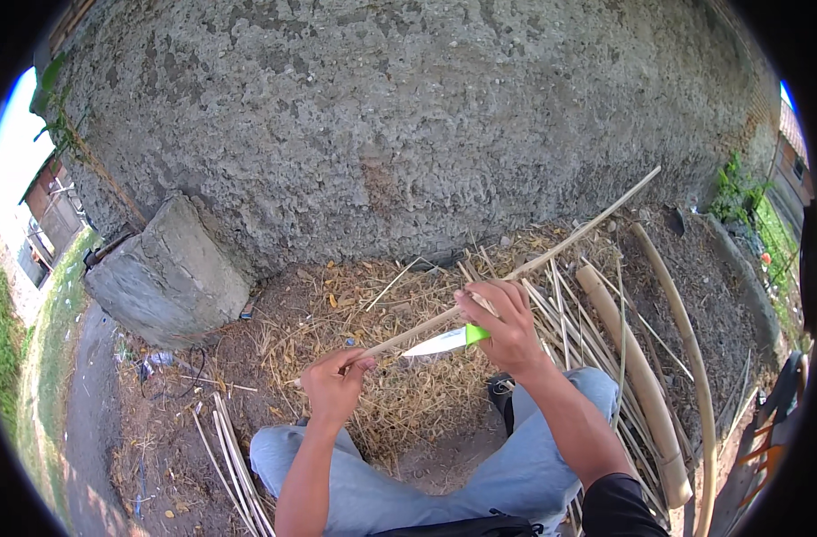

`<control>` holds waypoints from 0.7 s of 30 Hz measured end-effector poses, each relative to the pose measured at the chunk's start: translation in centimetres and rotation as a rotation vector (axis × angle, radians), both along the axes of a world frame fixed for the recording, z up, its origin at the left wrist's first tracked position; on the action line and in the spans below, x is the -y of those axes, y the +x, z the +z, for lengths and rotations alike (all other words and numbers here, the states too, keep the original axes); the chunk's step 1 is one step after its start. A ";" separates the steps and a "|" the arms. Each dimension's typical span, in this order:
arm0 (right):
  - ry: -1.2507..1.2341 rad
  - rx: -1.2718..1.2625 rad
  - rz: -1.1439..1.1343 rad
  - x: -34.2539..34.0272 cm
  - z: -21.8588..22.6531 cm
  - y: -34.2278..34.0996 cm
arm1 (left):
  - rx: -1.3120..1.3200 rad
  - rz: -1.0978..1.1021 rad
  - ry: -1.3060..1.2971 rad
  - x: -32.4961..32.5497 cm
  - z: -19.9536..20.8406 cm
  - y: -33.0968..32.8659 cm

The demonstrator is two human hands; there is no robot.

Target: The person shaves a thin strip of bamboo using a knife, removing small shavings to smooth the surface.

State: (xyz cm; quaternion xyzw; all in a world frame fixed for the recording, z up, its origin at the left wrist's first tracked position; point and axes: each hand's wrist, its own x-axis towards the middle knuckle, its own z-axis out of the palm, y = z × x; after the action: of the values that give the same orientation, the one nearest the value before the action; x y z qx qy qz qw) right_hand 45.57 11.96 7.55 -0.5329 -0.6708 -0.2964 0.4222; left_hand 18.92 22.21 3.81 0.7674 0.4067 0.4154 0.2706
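Observation:
A long, pale bamboo strip (583, 230) runs slantwise across my lap area, from low on the left up toward the wall on the right. Its lower end is gripped by my left hand (334, 385), with fingers and thumb closed round it. My right hand (510, 329) is closed on a knife with a bright green handle (476, 335) and a white blade (437, 343). The blade lies just below the strip, pointing left toward my left hand. The right-hand fingers also rest on the strip; whether they grip it too I cannot tell.
Shavings (399, 403) cover the ground between my knees. Many split strips lie on the right beside a thick bamboo pole (637, 385) and a thinner curved pole (695, 358). Several strips (234, 465) lie at left. Ahead stands a rough wall (408, 134), with a concrete block (171, 277).

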 end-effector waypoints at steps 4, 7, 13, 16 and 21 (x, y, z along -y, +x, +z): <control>0.173 -0.383 -0.068 0.0 -0.5 2.8 | -0.011 0.043 0.018 -0.4 -0.2 0.1; 0.239 -0.801 -0.148 0.0 -0.1 4.4 | 0.058 0.086 0.006 -0.7 -0.5 -0.3; 0.585 -1.852 0.009 -0.4 0.2 6.6 | 0.056 0.086 0.204 -0.5 0.2 -0.6; 0.644 -1.909 0.003 -0.1 -0.2 7.5 | 0.007 0.131 0.285 -0.4 0.5 -0.6; 0.540 -2.109 0.079 -0.1 -1.4 8.8 | 0.028 0.125 0.286 -0.9 0.5 -0.9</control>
State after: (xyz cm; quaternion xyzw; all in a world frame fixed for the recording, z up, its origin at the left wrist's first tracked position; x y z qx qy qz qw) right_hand 54.35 12.04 6.16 -0.3868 0.0998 0.1861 0.8976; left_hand 18.02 23.12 4.27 0.7654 0.3864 0.4959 0.1377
